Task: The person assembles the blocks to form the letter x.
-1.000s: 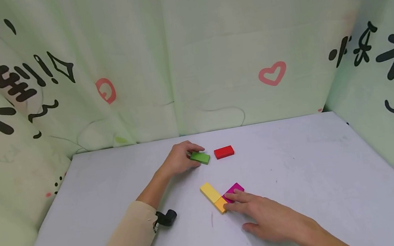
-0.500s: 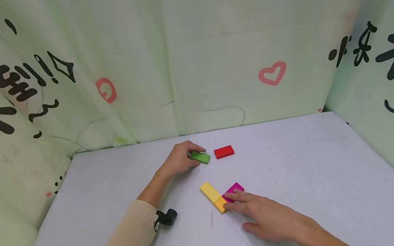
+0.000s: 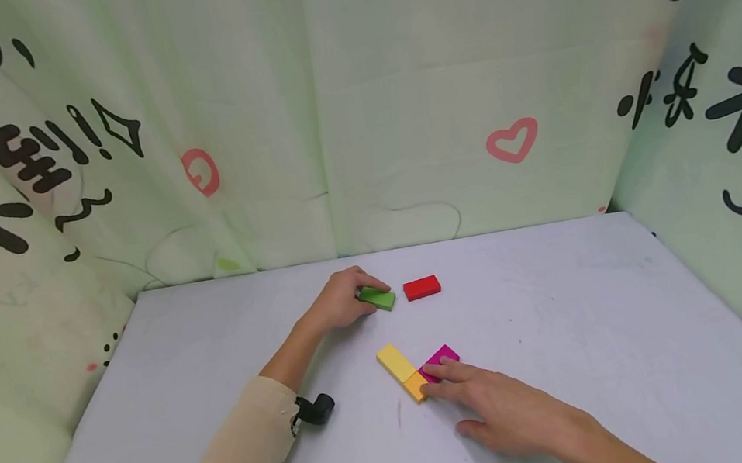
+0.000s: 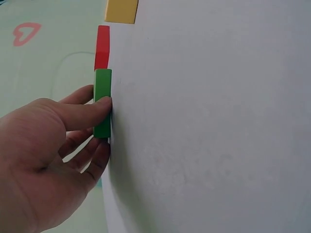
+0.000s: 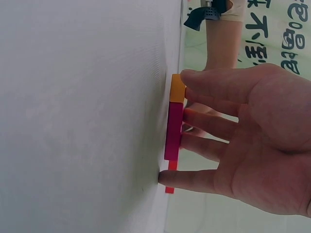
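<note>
Toward the back of the table my left hand [image 3: 345, 298] pinches a green block [image 3: 380, 298] between thumb and fingers, low over the surface. In the left wrist view the thumb lies across the face of the green block [image 4: 102, 80]. A red block [image 3: 422, 287] lies just right of it. Nearer me, a yellow block [image 3: 395, 361] and an orange block [image 3: 416, 387] lie end to end, with a magenta block [image 3: 445, 352] angled off beside them. My right hand [image 3: 507, 409] has its fingers extended, fingertips on the magenta and orange blocks.
The blocks lie on a white-covered table [image 3: 602, 326]. Pale green curtains [image 3: 396, 103] with black lettering and red hearts enclose its back and sides. A black wrist device [image 3: 315, 409] sticks out from the left sleeve [image 3: 244, 444].
The left fingertips have shifted very slightly on the green block. The right hand and the other blocks stay in place.
</note>
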Tool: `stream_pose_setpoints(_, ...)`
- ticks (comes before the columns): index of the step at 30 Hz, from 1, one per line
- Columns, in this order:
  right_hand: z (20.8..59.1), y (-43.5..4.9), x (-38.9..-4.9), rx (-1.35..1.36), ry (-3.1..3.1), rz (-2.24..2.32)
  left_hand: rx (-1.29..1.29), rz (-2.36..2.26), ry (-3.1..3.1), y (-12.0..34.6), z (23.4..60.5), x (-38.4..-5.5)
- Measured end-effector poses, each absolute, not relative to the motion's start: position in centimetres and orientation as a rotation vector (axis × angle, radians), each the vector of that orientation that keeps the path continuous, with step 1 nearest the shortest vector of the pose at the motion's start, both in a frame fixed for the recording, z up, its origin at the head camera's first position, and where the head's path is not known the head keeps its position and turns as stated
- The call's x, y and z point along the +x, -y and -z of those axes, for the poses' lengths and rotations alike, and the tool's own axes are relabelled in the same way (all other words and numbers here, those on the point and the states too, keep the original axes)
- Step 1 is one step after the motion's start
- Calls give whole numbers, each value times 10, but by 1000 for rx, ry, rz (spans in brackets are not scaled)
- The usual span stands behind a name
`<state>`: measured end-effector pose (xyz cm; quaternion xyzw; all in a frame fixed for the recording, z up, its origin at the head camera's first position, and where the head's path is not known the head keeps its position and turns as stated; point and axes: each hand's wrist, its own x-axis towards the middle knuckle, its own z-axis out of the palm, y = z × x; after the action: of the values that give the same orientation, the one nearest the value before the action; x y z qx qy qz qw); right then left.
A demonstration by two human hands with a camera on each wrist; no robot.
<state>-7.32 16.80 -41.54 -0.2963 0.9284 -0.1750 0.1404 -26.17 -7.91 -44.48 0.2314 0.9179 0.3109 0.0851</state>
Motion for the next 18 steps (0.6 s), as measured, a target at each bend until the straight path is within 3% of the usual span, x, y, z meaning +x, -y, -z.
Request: stream_pose_setpoints(18, 415, -167, -73, -817, -2668, 516, 691, -873, -2736, 85, 440, -261)
